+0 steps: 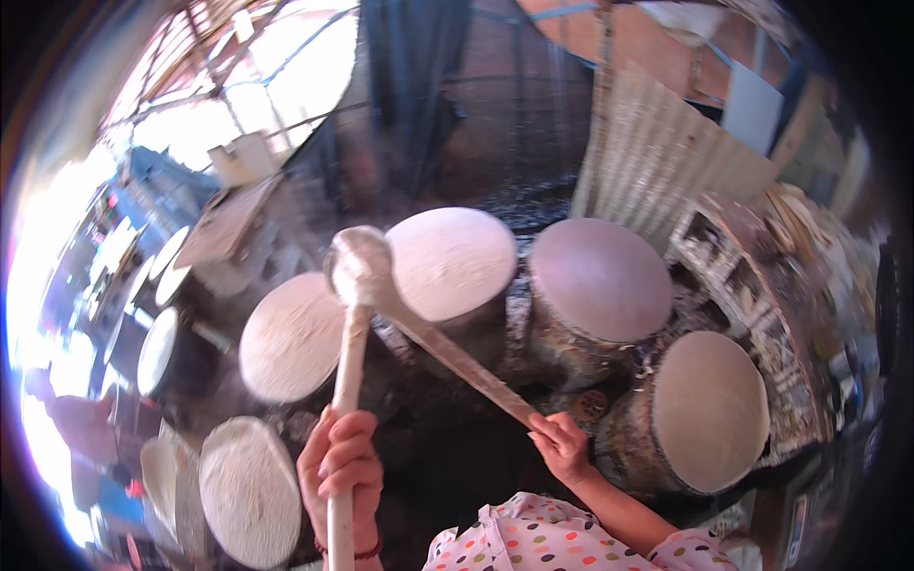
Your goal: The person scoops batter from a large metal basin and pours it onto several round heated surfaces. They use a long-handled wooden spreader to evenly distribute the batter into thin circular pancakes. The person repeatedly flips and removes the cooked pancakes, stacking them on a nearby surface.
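My left hand (350,453) is closed round the pale handle of a ladle (360,264), whose round head is raised in front of me. A flat wooden paddle (464,360) is gripped near its end by my right hand (560,446); its far end meets the ladle's head. Behind the two tools are a white-topped round vessel (451,260) and another with a rough whitish surface (289,342). Whether the paddle touches inside or behind the ladle's head I cannot tell.
Right of centre stand drum-like vessels with a smooth mauve top (601,278) and a beige top (710,414). Another whitish round surface (250,492) lies lower left. Perforated blocks (757,300) curve along the right; corrugated sheet (664,150) stands behind.
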The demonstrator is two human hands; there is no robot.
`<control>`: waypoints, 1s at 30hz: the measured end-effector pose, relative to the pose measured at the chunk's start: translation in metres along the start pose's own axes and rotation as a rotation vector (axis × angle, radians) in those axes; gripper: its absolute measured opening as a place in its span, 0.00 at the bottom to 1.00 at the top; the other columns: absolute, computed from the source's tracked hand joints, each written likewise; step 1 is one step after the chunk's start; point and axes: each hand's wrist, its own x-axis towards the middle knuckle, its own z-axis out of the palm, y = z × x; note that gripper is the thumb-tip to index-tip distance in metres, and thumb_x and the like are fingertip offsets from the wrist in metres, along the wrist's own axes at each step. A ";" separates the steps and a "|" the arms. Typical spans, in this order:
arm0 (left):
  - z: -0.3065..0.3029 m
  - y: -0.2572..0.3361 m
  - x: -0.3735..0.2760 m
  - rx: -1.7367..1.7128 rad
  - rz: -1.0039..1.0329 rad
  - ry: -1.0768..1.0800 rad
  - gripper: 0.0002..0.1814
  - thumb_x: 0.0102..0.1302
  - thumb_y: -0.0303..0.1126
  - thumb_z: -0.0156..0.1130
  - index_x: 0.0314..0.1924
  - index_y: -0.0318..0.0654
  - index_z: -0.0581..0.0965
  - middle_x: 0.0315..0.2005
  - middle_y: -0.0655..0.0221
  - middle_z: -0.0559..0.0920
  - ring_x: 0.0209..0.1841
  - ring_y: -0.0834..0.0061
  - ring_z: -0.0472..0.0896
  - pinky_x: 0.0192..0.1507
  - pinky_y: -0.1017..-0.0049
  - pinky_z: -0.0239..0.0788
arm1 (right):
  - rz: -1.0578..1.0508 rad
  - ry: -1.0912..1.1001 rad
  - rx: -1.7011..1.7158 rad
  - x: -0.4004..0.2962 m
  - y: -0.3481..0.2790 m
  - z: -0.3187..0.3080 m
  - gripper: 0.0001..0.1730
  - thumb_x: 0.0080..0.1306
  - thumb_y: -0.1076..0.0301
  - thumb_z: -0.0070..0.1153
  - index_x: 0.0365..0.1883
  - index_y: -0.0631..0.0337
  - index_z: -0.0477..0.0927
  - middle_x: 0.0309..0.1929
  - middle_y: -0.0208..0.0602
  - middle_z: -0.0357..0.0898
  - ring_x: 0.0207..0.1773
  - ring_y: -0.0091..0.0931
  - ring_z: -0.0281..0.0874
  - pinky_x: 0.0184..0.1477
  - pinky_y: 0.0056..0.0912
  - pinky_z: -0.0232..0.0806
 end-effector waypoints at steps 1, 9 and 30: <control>-0.002 -0.018 0.035 -0.030 -0.086 0.039 0.14 0.76 0.34 0.41 0.31 0.34 0.61 0.27 0.68 0.64 0.18 0.83 0.65 0.12 0.83 0.66 | 0.063 0.040 -0.058 -0.006 0.019 -0.024 0.28 0.50 0.78 0.68 0.51 0.46 0.82 0.29 0.33 0.75 0.27 0.30 0.76 0.27 0.30 0.69; -0.081 -0.125 0.246 -0.114 -0.695 0.204 0.10 0.75 0.32 0.42 0.34 0.34 0.63 0.26 0.68 0.65 0.16 0.83 0.63 0.13 0.82 0.64 | 1.134 0.574 0.570 0.006 0.065 -0.103 0.22 0.69 0.70 0.53 0.62 0.54 0.73 0.22 0.18 0.63 0.19 0.12 0.60 0.21 0.17 0.57; -0.301 -0.148 0.420 2.332 -0.346 -0.749 0.30 0.60 0.24 0.59 0.64 0.41 0.69 0.28 0.50 0.80 0.28 0.57 0.81 0.35 0.63 0.73 | 0.831 0.829 -0.504 0.050 0.107 -0.080 0.23 0.65 0.72 0.55 0.60 0.52 0.75 0.44 0.51 0.79 0.46 0.40 0.80 0.47 0.37 0.71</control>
